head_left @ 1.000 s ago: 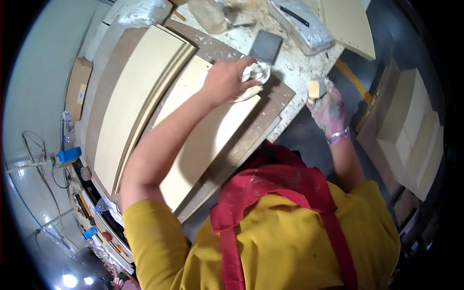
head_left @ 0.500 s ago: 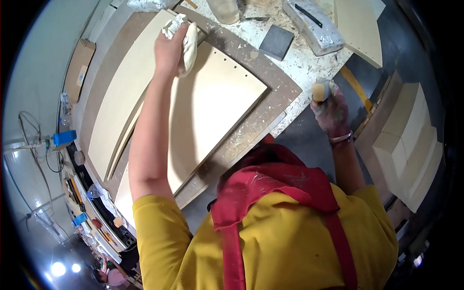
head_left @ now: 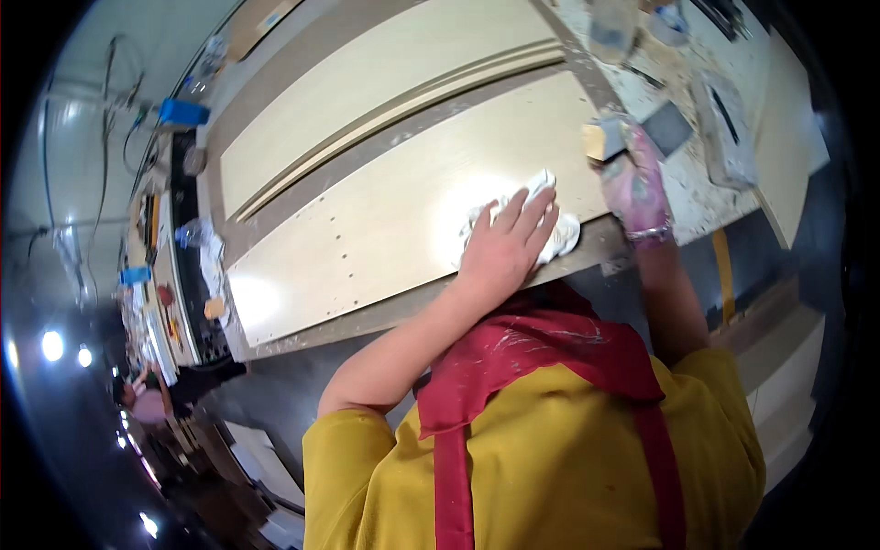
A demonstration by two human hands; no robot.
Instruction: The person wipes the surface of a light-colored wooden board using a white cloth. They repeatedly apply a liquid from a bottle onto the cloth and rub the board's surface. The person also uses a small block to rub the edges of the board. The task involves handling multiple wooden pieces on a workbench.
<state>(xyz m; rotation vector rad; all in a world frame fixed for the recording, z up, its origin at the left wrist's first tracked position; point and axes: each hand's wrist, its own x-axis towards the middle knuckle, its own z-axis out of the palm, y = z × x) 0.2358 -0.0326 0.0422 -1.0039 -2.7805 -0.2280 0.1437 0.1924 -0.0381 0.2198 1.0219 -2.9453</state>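
Note:
My left hand lies flat with fingers spread on a crumpled white cloth, pressing it against a pale wooden panel. This panel has a row of small holes towards its left end. Over the panel's right end, my right hand, in a stained pinkish glove, is closed round a small sanding block with a tan face and grey sides. Whether the block touches the panel I cannot tell. Beyond lies a second, curved pale panel with a raised strip along its near edge.
On the bench's right are a grey square pad, a clear plastic bottle and a plastic-wrapped package with a dark knife on it. Stacked boards stand at the lower right. Another person is far left.
The view has turned. My left hand has come from the panels' far end back towards me with the cloth, its fingers now spread. My right hand with the block has moved over the panel's end.

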